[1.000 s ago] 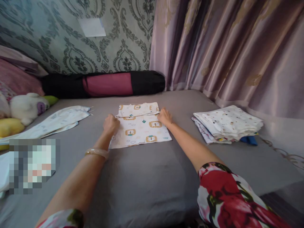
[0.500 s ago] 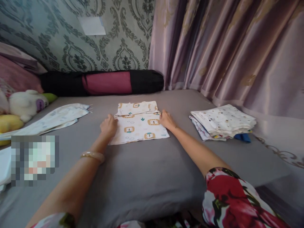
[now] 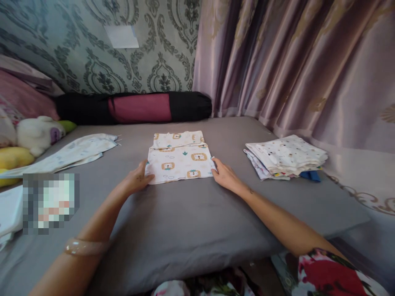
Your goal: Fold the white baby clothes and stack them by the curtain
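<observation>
A small white garment [image 3: 179, 158] printed with orange lion pictures lies folded on a grey bed sheet [image 3: 191, 222]. Its far part is folded over toward me. My left hand [image 3: 137, 179] pinches the garment's near left corner, thumb on top. On the other side, my right hand [image 3: 224, 175] grips the near right corner, its fingers curled at the cloth's edge. Both arms reach forward over the bed.
A stack of folded white printed cloths [image 3: 285, 158] with something blue under it sits to the right. A long unfolded white garment [image 3: 64, 154] lies at left beside plush toys [image 3: 33, 135]. A black and maroon roll bag [image 3: 135, 107] lies against the wall; curtains [image 3: 293, 61] hang at right.
Both hands have slid toward me along the garment's side edges, from the fold line down to its near corners. The garment itself has stayed in place.
</observation>
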`<action>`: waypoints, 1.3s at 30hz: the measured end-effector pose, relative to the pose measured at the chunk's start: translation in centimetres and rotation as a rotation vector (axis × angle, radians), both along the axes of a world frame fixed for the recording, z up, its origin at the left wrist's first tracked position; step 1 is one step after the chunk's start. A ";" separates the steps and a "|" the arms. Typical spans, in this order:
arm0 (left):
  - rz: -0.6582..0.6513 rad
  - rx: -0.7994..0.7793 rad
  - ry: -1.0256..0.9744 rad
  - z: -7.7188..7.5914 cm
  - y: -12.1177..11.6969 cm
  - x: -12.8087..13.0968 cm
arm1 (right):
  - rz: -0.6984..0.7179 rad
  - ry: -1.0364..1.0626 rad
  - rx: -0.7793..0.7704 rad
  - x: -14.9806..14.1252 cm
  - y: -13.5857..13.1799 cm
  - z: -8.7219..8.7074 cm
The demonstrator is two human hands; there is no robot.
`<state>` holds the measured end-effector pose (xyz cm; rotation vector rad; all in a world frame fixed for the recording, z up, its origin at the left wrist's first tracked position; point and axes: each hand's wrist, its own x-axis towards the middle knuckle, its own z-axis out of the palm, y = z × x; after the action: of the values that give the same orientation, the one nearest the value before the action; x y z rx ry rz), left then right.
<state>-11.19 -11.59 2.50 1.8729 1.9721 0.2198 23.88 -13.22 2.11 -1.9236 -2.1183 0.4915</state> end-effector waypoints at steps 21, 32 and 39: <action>-0.117 0.335 0.021 2.1 1.9 -1.0 | 0.009 0.181 0.301 0.4 4.7 1.4; 0.192 0.232 0.102 1.5 9.8 1.7 | -0.289 0.058 0.138 -2.7 13.2 1.8; 0.297 0.318 0.033 0.4 11.7 3.6 | -0.369 0.049 0.113 -5.0 15.3 1.5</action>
<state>-7.59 0.09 2.85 1.7602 2.3474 0.6248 18.88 2.10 3.64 -2.1427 -1.6663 0.3312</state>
